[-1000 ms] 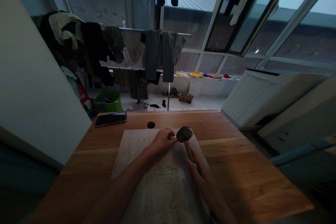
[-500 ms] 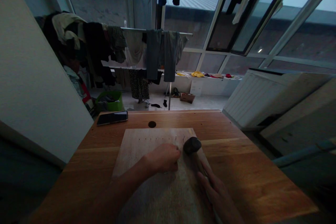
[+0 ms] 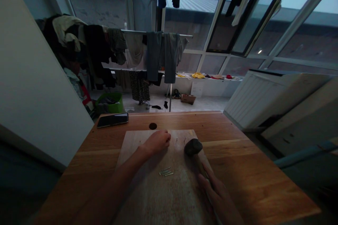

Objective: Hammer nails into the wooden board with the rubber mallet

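On a wooden board, my left hand is closed in a pinch near the far edge; what sits between its fingertips is hidden. It covers most of a row of small dark marks. Just right of it, a nail stands in the board, and another nail leans beside it. Several loose nails lie in a small pile nearer to me. My right hand is wrapped round the handle of a hammer, whose dark head rests at the board's right side.
The board lies on a wooden table. A phone is at the table's far left corner, and a round dark hole is near the far edge. Beyond stand a clothes rack with laundry and a green basket.
My left hand has moved away and to the left, from over the loose nails to the row of marks, uncovering the pile. My right hand and the hammer have stayed in place.
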A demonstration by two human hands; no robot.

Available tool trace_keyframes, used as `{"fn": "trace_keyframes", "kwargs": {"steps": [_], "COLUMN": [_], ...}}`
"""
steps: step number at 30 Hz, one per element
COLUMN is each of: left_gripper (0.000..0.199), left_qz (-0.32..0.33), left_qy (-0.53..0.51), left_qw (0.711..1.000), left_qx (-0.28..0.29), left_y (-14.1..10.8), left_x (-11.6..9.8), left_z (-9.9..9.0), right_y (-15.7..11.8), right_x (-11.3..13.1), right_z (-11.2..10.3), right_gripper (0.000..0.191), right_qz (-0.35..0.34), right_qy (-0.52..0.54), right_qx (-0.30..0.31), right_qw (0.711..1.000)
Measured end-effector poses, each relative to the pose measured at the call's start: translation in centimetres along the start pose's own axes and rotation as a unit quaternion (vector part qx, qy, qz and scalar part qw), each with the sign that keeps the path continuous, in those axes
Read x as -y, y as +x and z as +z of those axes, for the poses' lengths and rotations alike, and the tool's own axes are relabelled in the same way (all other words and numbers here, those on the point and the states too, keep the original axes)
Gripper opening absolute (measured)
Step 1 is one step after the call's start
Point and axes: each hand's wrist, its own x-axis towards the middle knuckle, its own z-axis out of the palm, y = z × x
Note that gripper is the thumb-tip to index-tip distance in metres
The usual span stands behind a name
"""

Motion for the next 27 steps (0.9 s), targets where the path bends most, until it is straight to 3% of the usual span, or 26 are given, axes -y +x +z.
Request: {"fn": "trace_keyframes", "kwargs": {"steps": [11,18,27], "left_gripper": [0.018,0.009,0.005], "left_qz": [0.004,-0.001,-0.005], "left_qy": [-0.123,-0.169,-0.237], "left_qw": [0.991,0.982,0.963], "left_qx": [-0.046,-0.079,-0.131], "left_y": [0.6,0.4,0.4], "left_x": [0.2,0.1,1.7], "left_z": [1.7,2.2,3.3], "right_y": [0.3,0.2,-0.1], "right_x": [-0.8,0.0,1.0], "right_z": [0.1,0.1,0.0], "right_gripper": [0.082,0.078,0.082], "right_qz": [-0.006,-0.021,-0.012], "right_qy": [-0.001,0.015,0.027], "right_qx": [-0.001,0.003,-0.020], "right_qw": [1.000,1.000,0.999]}}
